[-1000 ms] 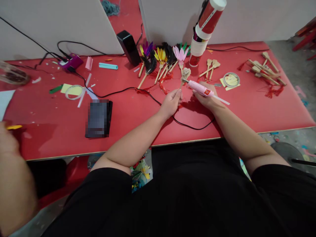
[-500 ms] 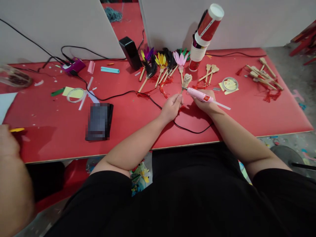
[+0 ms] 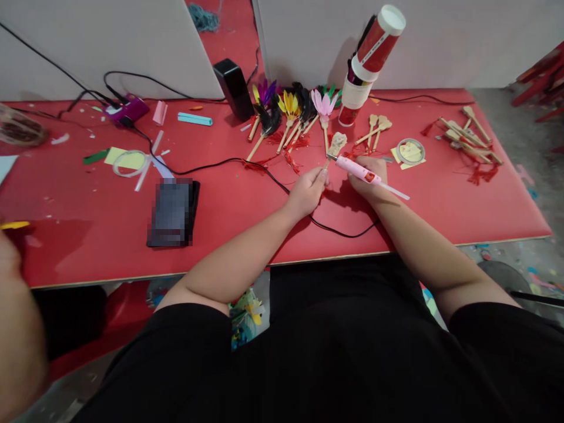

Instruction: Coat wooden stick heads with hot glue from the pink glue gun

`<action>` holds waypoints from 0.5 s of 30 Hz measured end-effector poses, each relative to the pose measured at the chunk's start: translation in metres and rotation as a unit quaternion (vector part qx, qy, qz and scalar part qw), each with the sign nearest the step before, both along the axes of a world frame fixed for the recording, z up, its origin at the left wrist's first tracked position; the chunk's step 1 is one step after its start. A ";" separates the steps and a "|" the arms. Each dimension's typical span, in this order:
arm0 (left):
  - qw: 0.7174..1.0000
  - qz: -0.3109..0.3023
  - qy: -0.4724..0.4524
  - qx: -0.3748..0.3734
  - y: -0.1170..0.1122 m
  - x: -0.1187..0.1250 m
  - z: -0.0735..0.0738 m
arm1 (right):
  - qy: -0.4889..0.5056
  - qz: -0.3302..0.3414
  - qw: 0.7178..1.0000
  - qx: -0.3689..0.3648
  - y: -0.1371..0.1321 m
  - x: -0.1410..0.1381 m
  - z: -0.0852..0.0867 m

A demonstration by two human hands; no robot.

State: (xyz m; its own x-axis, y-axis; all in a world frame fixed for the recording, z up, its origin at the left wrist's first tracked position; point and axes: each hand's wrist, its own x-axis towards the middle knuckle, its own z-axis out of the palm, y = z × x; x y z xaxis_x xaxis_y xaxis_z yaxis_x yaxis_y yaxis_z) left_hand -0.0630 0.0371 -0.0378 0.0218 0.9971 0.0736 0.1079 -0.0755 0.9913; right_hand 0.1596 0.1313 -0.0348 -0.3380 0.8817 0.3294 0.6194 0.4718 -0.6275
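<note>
Pinched in my left hand (image 3: 307, 191) is the thin handle of a small wooden paddle-shaped piece (image 3: 338, 143), its broad head pointing away from me. My right hand (image 3: 369, 176) is wrapped around a pink hot glue gun (image 3: 358, 170) with a clear glue stick out of its back end. The gun's metal nozzle meets the paddle piece low on its head, close to my left fingers; whether it touches is too small to tell. Beyond my hands lie feathered sticks, with pink (image 3: 324, 106) and yellow (image 3: 289, 107) feathers and red tassels.
Stacked paper cups (image 3: 355, 88) stand at the back. More wooden pieces (image 3: 373, 129) and a tape roll (image 3: 410, 151) lie right, tasselled sticks (image 3: 471, 138) farther right. A phone-like device (image 3: 173, 212), a black cable (image 3: 220, 167) and a purple power strip (image 3: 126, 110) are left, near another person's arm (image 3: 17, 329).
The view has shifted slightly. My hands keep nearly the same pose, with the glue gun's nozzle still at the wooden piece. The other person's arm sits farther left in view.
</note>
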 end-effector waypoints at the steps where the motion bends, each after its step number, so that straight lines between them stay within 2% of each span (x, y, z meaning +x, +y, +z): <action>1: 1.000 -0.001 -0.002 0.004 -0.001 0.000 0.000 | -0.003 -0.007 1.000 0.004 0.001 0.000 -0.001; 9: 0.998 0.024 0.052 0.029 -0.004 0.001 0.005 | 0.022 -0.031 0.999 0.019 0.007 -0.002 -0.006; 15: 0.999 0.014 0.029 0.002 -0.006 0.003 0.005 | 0.006 -0.026 1.000 0.012 0.009 0.000 -0.003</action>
